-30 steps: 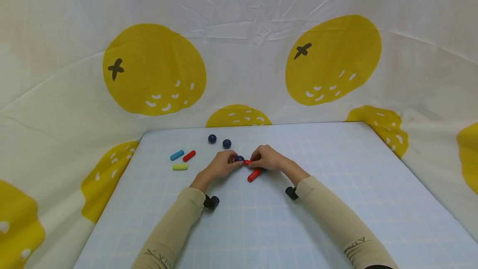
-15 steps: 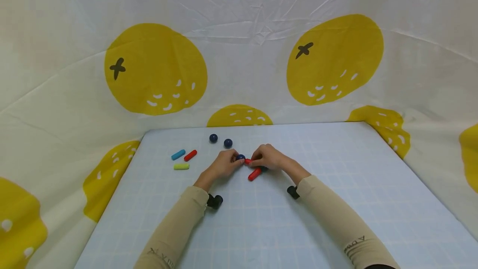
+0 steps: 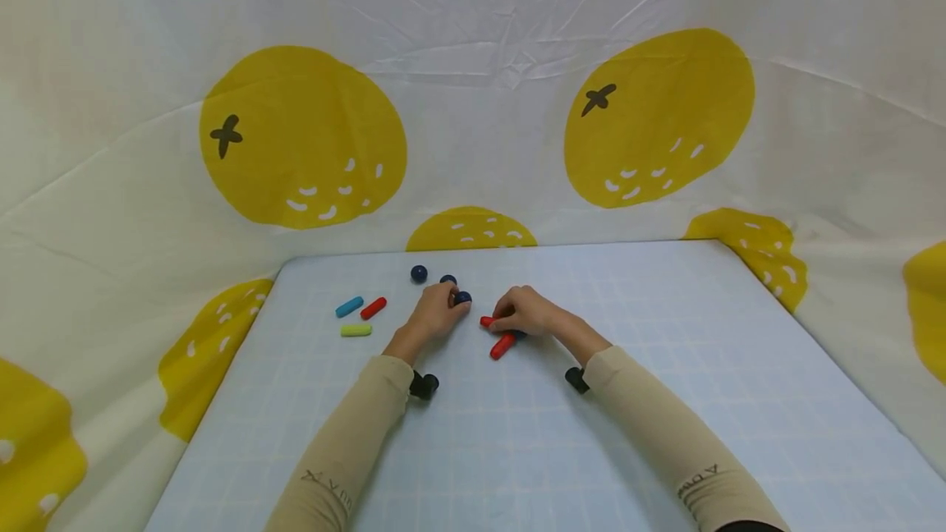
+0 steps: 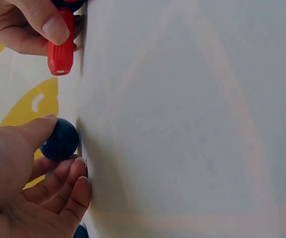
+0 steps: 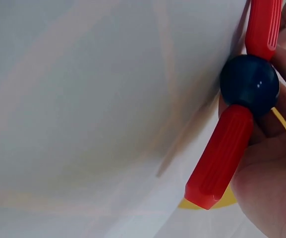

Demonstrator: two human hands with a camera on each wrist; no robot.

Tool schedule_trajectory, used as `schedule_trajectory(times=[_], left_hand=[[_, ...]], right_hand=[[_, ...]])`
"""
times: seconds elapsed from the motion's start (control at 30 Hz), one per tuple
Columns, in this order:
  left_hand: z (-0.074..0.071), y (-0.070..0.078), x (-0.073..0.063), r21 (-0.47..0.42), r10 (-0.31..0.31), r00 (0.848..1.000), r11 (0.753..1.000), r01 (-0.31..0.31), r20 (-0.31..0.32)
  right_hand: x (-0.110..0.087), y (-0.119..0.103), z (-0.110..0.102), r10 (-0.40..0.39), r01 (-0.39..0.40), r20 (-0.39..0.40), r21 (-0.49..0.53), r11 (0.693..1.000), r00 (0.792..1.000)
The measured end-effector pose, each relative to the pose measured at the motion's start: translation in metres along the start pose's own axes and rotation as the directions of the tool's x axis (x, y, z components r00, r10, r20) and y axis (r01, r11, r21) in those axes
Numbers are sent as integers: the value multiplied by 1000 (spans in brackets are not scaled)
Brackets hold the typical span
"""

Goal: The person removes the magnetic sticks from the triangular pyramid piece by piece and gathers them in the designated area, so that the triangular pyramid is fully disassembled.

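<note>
In the head view my left hand (image 3: 436, 312) pinches a dark blue ball (image 4: 63, 140) between thumb and fingers. The ball stands apart from the red rod's tip. My right hand (image 3: 526, 312) holds a ribbed red rod (image 4: 61, 57), thumb laid along it. In the right wrist view that rod meets another dark blue ball (image 5: 249, 83), and a second red rod (image 5: 219, 158) sticks out from the ball at an angle. The right fingers lie behind this joined piece, partly hidden. A loose blue ball (image 3: 447, 279) lies just beyond my left hand, partly covered by it.
Another dark blue ball (image 3: 419, 274) lies at the back of the table (image 3: 473, 450). To the left are a blue rod (image 3: 350, 306), a red rod (image 3: 374, 308) and a yellow-green rod (image 3: 356, 331). A patterned cloth (image 3: 480, 146) hangs behind the table.
My left hand has moved left and away from me, taking its blue ball off the red rod's tip. The right hand stays nearly in place with the joined piece.
</note>
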State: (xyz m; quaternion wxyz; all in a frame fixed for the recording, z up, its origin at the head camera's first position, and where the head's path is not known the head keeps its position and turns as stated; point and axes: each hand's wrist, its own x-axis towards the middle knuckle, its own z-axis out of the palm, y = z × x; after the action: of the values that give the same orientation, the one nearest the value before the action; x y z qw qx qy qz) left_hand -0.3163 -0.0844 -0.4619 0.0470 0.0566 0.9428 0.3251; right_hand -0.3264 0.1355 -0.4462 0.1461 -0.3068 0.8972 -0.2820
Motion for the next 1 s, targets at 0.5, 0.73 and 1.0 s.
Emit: schedule_trajectory(times=[0.5,0.73,1.0], left_hand=[[-10,-8,-8,-56,-11,1000,998,11,8],[-32,-17,-25,-36,-8,1000,999,9,21],[-34,-7,-46,-3,118,983,993,-119,143]], right_hand=[[-14,-8,-11,39,-39,3,-47,998,999],[-37,-13,-28,81,-80,-3,-117,990,997],[-44,-5,-25,92,-87,34,-129,988,995]])
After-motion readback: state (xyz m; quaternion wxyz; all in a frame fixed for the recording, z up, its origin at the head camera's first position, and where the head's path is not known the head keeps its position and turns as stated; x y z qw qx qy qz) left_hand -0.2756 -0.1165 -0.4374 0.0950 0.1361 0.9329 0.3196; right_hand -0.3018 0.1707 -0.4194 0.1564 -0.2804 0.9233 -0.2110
